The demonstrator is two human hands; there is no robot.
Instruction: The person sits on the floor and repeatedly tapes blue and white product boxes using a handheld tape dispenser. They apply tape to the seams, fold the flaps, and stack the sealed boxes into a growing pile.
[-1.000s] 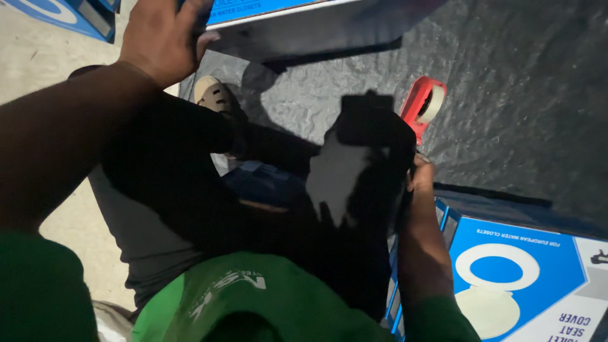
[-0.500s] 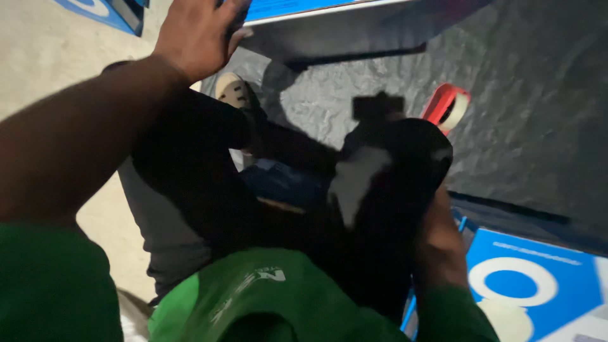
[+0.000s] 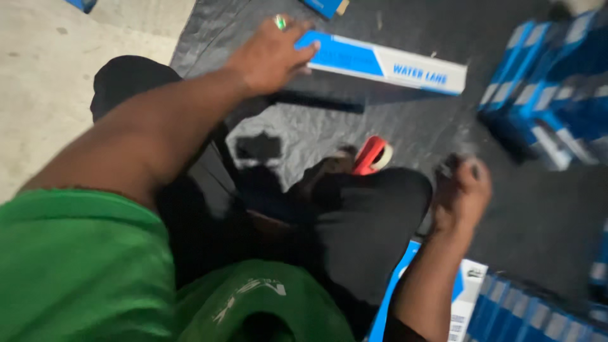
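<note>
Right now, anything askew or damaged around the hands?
No visible damage. The long blue-and-white box under the left hand lies at a slant on the dark sheet. A red tape dispenser lies loose by the knee. The right hand is blurred.

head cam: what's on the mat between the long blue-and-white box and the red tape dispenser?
In the head view, only bare dark mat lies between the long box, under the left hand, and the red tape dispenser.

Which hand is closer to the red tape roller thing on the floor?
Right. The right hand hangs beside the red tape dispenser, with a dark knee between them. The left hand is farther up, resting on the long blue and white box.
</note>
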